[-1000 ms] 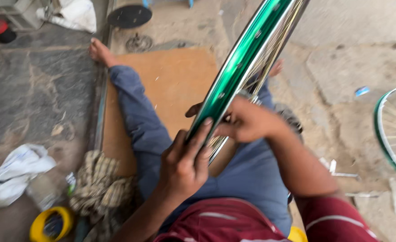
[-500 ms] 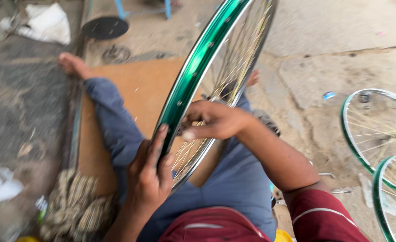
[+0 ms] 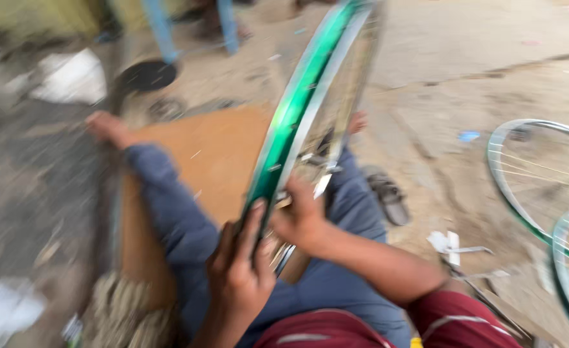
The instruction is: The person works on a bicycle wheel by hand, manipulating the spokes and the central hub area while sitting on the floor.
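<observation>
Green bicycle rim [image 3: 310, 109] stands tilted on edge over the seated person's lap, upper end leaning away toward the top of the view; spokes visible inside it, blurred. Left hand [image 3: 239, 274] is wrapped over the rim's lower outer edge, fingers curled onto the green band. Right hand [image 3: 303, 216] reaches in among the spokes just above it, closed on something there; whether a tool or a spoke, cannot tell through the motion blur. Hands sit close together, the rim between them.

Surface: person sits on a brown flat board [image 3: 213, 154] laid on rough, cracked concrete ground [image 3: 464, 71]. Legs in blue trousers [image 3: 175, 212] stretch along the board, bare foot [image 3: 107, 127] at the far left end. A dark sandal [image 3: 387, 196] lies just right of the legs.

Surroundings: two more green spoked wheels [image 3: 542, 180] lie at the right edge, overlapping. Blue legs of a stool or frame [image 3: 162, 29] stand at top, a black round disc [image 3: 146, 75] beside them. White crumpled paper or cloth [image 3: 72, 77] at upper left; small white scraps [image 3: 445, 241] near the right elbow. No labels legible.
</observation>
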